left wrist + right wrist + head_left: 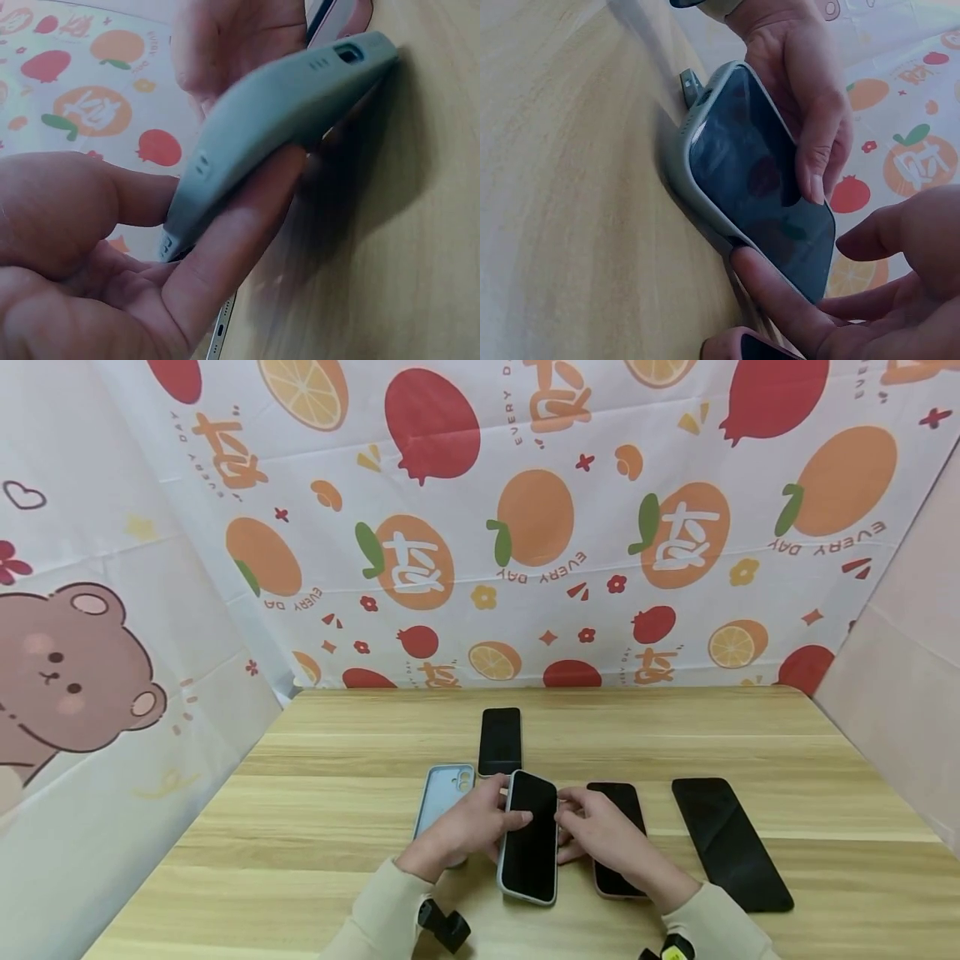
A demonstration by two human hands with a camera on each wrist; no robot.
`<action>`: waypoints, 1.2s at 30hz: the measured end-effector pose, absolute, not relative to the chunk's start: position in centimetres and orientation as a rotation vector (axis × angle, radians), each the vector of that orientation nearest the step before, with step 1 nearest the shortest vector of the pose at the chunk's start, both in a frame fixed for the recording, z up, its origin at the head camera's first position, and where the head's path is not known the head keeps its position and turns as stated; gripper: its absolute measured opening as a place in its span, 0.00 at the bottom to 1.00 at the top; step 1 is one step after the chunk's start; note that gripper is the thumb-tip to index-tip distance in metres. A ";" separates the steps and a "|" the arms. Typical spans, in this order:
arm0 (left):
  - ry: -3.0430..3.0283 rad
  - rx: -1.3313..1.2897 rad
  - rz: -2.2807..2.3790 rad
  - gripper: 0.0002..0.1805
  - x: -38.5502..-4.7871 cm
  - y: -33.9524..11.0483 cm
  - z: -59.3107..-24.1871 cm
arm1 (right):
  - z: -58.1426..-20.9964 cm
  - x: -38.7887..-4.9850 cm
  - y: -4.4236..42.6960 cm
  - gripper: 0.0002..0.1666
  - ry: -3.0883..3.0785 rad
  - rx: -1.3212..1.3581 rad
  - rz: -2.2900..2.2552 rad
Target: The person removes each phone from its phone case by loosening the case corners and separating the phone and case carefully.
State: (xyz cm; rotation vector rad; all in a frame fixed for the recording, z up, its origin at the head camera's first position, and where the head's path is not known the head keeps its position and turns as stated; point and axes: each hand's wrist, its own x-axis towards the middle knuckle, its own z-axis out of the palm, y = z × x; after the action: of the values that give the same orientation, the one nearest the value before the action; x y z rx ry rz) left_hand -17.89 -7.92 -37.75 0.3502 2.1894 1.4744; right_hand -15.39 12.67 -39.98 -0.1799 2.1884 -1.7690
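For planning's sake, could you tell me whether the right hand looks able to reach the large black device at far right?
Probably yes: the left hand holds the cased phone, which may free the right hand, and nothing covers most of the black device.

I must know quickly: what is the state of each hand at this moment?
Left hand: closed, holding the light-cased phone.
Right hand: touching that phone's side edge; whether it grips cannot be told.
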 end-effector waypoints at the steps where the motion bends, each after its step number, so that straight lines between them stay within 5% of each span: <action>1: 2.185 0.350 1.485 0.28 -17.9 -8.0 -37.8 | -39.9 -15.4 12.7 0.31 2.183 -0.184 -1.777; 17: 2.006 0.386 1.605 0.24 -18.1 -7.9 -37.1 | -39.1 -16.0 15.1 0.28 1.994 -0.234 -1.984; 28: 1.947 0.433 1.616 0.25 -17.8 -8.0 -36.7 | -38.8 -16.0 15.8 0.35 1.808 -0.395 -2.053; 36: 1.823 0.491 1.649 0.22 -17.7 -8.4 -36.4 | -38.7 -15.8 15.8 0.26 1.609 -0.388 -2.166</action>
State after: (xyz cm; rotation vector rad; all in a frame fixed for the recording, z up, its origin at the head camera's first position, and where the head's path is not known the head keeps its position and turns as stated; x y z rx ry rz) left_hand -17.75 -8.39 -36.35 0.4914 1.8234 1.6494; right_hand -15.75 15.75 -38.67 -0.3884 1.6092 -2.1658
